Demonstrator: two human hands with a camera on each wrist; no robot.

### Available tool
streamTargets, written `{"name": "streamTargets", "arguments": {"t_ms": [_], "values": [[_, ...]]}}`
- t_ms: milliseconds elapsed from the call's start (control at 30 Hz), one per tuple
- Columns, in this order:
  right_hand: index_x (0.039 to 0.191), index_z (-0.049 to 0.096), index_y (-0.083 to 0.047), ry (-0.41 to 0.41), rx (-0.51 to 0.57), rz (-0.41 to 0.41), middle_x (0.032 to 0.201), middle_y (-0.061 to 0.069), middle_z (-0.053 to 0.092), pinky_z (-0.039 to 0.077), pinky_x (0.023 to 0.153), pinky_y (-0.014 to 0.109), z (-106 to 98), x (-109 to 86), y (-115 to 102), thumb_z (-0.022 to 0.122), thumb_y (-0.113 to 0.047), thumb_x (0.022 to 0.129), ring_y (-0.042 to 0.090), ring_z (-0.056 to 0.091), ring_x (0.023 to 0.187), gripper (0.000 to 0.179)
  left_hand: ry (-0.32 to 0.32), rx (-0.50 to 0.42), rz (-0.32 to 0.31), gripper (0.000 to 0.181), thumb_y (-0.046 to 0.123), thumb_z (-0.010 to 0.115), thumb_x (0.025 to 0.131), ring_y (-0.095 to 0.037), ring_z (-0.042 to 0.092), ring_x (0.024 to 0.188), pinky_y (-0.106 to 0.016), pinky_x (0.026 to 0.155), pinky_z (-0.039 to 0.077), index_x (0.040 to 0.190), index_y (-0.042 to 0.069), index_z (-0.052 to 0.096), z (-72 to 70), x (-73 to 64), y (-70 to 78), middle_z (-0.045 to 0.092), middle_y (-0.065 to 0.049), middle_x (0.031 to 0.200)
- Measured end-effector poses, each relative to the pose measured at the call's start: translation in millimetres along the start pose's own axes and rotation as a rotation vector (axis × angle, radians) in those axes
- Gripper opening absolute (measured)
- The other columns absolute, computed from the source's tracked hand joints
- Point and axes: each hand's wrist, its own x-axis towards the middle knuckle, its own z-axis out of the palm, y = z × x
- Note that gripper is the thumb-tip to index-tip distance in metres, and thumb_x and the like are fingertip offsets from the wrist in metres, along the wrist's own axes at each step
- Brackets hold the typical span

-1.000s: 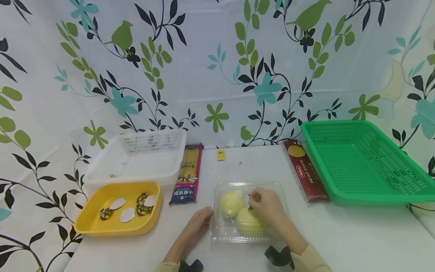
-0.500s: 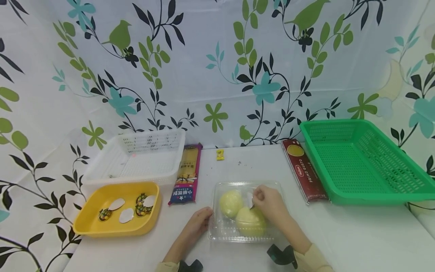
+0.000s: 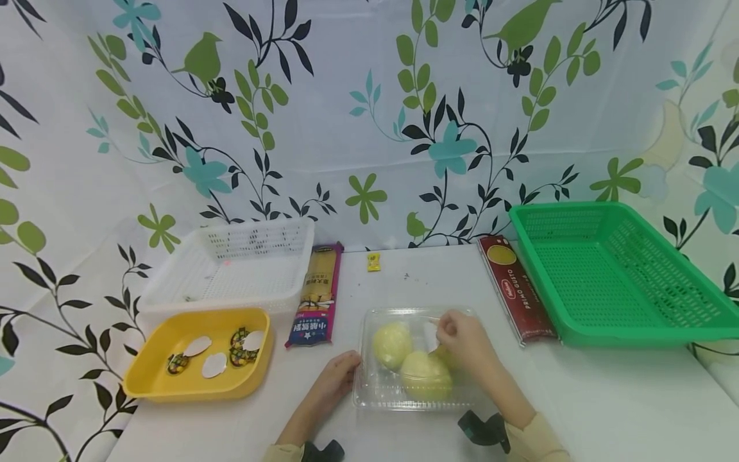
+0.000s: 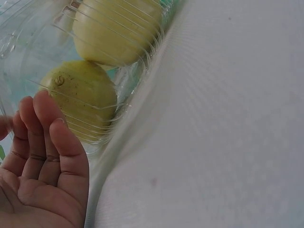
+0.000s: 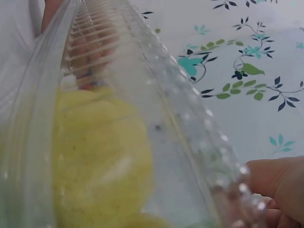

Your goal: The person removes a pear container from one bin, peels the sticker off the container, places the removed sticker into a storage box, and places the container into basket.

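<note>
Clear box (image 3: 369, 388): looks light, springy, slippery; you'd support its base.
Yellow fruit (image 3: 426, 375): likely bruisable.
Left hand (image 3: 339, 375): fingers relaxed, touching the box.
Right hand (image 3: 464, 340): fingers curled, grasp unclear.

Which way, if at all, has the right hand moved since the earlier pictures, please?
Yes: in the head view, the right hand has moved slightly to the right, judged against the small yellow packet.

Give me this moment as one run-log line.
left hand: touching left side of box | right hand: at box, grip unclear | box: clear, yellow fruits inside | green basket: right of box
</note>
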Motion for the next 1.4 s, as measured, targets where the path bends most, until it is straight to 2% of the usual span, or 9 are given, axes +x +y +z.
{"name": "streamTargets", "arguments": {"t_ms": [333,600,800,1133,1400], "values": [[0.076,0.057,-0.003,0.047,-0.039,-0.065,0.067,0.003,0.056,0.045,0.054,0.024,-7.9,0.9,2.9,0.061,0.000,0.073,0.013,0.053,0.058,0.006,0.002,-0.005,0.018,0.017,0.024,0.048,0.092,-0.013,0.053,0.079,-0.028,0.074,0.046,0.088,0.009,0.055,-0.9,0.6,-0.1,0.056,-0.003,0.086],[0.074,0.056,-0.006,0.068,-0.065,-0.140,0.067,0.001,0.059,0.047,0.055,0.026,-13.1,0.2,12.0,0.061,0.000,0.072,0.014,0.054,0.059,0.008,0.017,-0.083,0.017,0.017,0.022,0.049,0.091,-0.013,0.051,0.079,-0.028,0.075,0.044,0.090,0.006,0.055,1.2,-1.0,-2.9,0.054,-0.003,0.087],[0.074,0.058,-0.007,0.095,-0.065,-0.193,0.069,0.003,0.062,0.049,0.061,0.030,-17.9,2.3,19.6,0.062,0.000,0.072,0.018,0.059,0.065,0.008,0.020,-0.075,0.014,0.023,0.025,0.050,0.091,-0.015,0.051,0.079,-0.028,0.074,0.045,0.095,0.002,0.054,1.7,-1.0,-2.4,0.053,-0.005,0.089],[0.072,0.057,-0.006,0.101,-0.038,-0.195,0.064,0.000,0.057,0.045,0.050,0.025,-23.8,3.5,25.2,0.062,0.001,0.072,0.011,0.051,0.056,0.009,0.023,-0.077,0.022,0.016,0.021,0.047,0.092,-0.014,0.050,0.078,-0.029,0.074,0.045,0.090,0.006,0.053,1.9,-0.8,-4.1,0.052,-0.004,0.087],[0.077,0.059,-0.004,0.072,0.035,-0.108,0.067,0.001,0.059,0.046,0.050,0.022,-26.0,3.5,27.3,0.060,-0.002,0.075,0.011,0.053,0.056,0.003,0.039,-0.049,0.015,0.018,0.022,0.047,0.092,-0.014,0.049,0.078,-0.028,0.073,0.045,0.090,0.005,0.052,2.0,0.3,-4.7,0.050,-0.004,0.088]]}}
